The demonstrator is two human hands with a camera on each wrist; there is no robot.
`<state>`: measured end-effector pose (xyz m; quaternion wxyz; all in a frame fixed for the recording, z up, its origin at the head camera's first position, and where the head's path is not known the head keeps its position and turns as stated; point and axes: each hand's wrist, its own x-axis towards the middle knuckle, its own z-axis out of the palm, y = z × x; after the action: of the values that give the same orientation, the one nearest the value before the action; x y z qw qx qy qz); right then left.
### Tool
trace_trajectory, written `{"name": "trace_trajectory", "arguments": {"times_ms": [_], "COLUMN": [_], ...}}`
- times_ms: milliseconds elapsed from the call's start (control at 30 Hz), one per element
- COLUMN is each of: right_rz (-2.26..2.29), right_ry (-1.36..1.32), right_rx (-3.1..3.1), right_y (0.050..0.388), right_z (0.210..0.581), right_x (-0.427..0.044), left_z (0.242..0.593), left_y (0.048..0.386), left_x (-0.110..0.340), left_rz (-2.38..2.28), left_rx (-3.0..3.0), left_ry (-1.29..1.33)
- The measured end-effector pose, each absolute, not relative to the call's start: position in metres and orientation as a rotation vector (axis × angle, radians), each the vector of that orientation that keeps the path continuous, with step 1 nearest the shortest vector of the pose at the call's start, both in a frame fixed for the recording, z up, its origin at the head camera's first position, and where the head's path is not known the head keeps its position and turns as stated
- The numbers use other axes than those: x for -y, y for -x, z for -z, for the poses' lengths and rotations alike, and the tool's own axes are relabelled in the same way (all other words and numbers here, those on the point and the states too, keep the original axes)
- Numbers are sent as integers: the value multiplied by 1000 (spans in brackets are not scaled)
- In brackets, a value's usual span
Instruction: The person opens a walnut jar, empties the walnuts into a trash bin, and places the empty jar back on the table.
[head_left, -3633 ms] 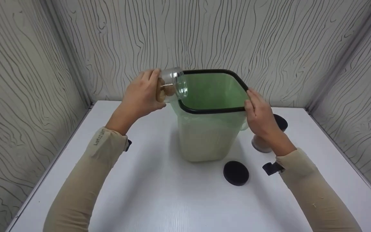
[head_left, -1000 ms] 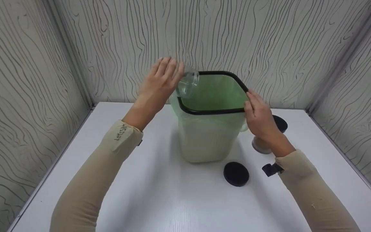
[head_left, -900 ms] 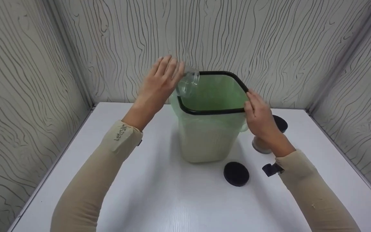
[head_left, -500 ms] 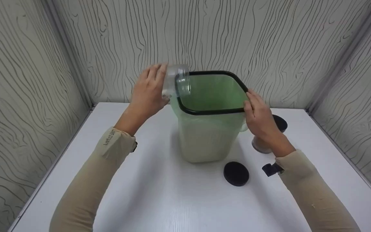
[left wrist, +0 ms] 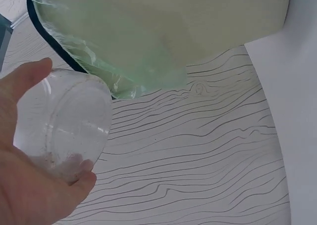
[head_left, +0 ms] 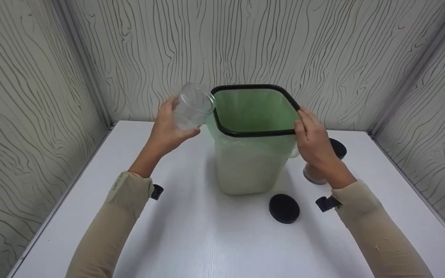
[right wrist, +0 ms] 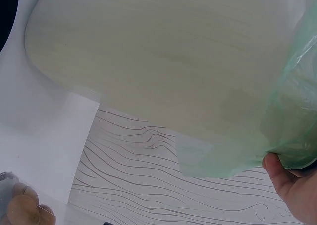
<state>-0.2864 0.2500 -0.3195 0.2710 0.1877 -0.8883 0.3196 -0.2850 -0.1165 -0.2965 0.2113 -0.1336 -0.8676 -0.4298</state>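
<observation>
- Clear jar [head_left: 194,106]: raised above the table's [head_left: 184,239] back part, left of centre, tilted with its mouth end beside the left rim of the bin; whether the two touch cannot be told. The tilt probably serves to direct contents over the rim.
- Left hand [head_left: 167,129]: curled around the jar's side, thumb below, fingers partly hidden behind it; spread only as wide as the jar.
- Bin [head_left: 247,166]: upright near the middle of the table's back edge, likely to let both hands reach its mouth.
- Right hand [head_left: 312,135]: pinches the bin's right front corner, thumb and fingers closed over rim and liner, presumably to steady both.
- Green bag [head_left: 253,108]: lines the bin, its skirt hanging outside; the black band [head_left: 261,134] around the mouth appears to secure it.
- Contents: the jar shows only small specks on its wall; the bin's floor is out of sight.
- Second jar [head_left: 315,175]: stands toward the table's right back corner, capped in black, holding round brown pieces [right wrist: 24,210].
- Loose black lid [head_left: 284,208]: flat on the table, between bin and front edge, probably belonging to the raised jar.
</observation>
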Motion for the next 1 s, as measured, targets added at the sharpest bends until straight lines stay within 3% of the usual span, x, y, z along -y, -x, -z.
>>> {"name": "trace_trajectory", "arguments": {"times_ms": [400, 1000], "right_rz": [-870, -860], "right_ry": [-476, -475], "right_rx": [2428, 2424], "right_y": [285, 285], "right_z": [319, 319], "right_x": [-250, -251], "left_z": [341, 393], "left_y": [283, 292], "left_x": [113, 116], "left_rz": [1553, 1739], "left_rx": [2296, 2316], "left_ry": [251, 85]}}
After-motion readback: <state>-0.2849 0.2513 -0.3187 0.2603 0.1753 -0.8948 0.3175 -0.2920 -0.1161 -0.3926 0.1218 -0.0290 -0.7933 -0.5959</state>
